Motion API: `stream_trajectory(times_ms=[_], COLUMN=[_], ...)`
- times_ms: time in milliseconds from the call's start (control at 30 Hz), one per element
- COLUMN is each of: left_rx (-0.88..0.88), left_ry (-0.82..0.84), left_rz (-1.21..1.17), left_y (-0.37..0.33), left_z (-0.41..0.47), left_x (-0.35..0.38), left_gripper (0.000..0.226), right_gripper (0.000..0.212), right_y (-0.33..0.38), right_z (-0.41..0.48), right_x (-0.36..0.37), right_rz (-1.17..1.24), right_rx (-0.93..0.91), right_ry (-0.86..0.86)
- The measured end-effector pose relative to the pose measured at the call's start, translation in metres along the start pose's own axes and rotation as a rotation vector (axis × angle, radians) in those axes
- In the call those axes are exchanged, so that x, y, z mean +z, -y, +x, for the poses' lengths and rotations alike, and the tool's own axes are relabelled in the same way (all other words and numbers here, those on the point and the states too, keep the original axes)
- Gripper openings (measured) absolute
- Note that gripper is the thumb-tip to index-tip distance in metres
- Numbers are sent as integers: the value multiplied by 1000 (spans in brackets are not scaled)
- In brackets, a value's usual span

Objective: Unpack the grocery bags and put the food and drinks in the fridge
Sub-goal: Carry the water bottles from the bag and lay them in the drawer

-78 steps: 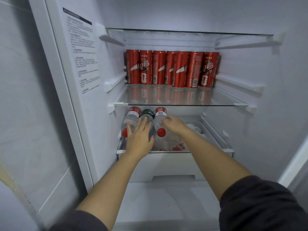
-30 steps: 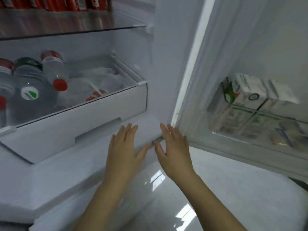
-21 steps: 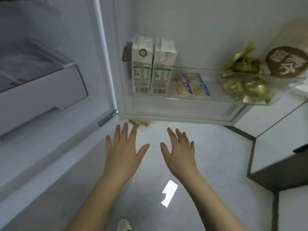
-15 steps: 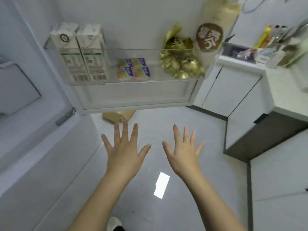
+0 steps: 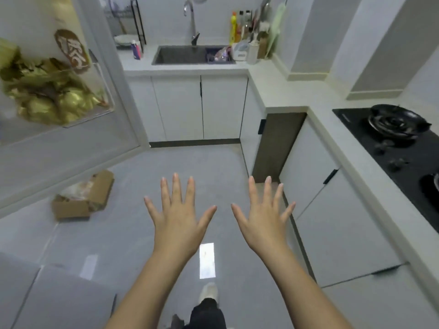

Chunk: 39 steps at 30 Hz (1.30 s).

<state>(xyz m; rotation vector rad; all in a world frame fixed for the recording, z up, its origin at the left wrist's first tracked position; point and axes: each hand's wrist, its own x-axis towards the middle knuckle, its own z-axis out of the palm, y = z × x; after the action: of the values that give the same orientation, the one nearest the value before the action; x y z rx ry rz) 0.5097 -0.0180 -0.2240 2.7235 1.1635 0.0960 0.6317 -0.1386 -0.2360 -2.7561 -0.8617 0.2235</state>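
Hands hang side by side over the pale floor tiles point(image 5: 133, 233), palms down and holding nothing. The left hand point(image 5: 177, 224) and the right hand point(image 5: 261, 224) both have their fingers straight and fanned wide, thumbs pointing toward each other with a gap between them. Bare forearms run back to the bottom edge. Beneath them a light shoe point(image 5: 209, 290) and a dark trouser leg point(image 5: 206, 314) show above the floor.

Left of the left hand, well apart from it, an open cardboard box point(image 5: 80, 200) lies on the tiles with something pale inside; what it is cannot be told. Above the box stands the open fridge door point(image 5: 59, 150), and its clear door shelf point(image 5: 102, 91) holds the food — a bag of gold-wrapped pieces point(image 5: 52, 96) and, just behind it, a tall pale packet point(image 5: 71, 51) with a brown oval label.

Beyond the hands, white cabinets point(image 5: 202, 108) carry a countertop point(image 5: 273, 74) with a dark sink point(image 5: 185, 54) set into it. A curved tap point(image 5: 191, 20) rises behind the sink, with a black dish rack point(image 5: 136, 24) to the left and a cluster of bottles point(image 5: 240, 24) to the right. Along the right side the counter bears a black hob point(image 5: 415, 150) — a dark wok point(image 5: 396, 119) sits on its far burner.
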Motion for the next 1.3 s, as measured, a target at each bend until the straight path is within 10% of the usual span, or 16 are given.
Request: stream_trajectory(times_ms=[700,1300], left_rx=[677,1127], left_ry=[155,175], left_rz=[-10,-13], left_y=[-287,-505], left_z=[164,99], left_x=[74,107], left_gripper=[91,90], right_gripper=[76,73], right_y=[-235,-413], right_z=[94,22], right_x=[-65,-108], right_rz=[16,117], right_rx=[666,1038], right_ry=[-114,-291])
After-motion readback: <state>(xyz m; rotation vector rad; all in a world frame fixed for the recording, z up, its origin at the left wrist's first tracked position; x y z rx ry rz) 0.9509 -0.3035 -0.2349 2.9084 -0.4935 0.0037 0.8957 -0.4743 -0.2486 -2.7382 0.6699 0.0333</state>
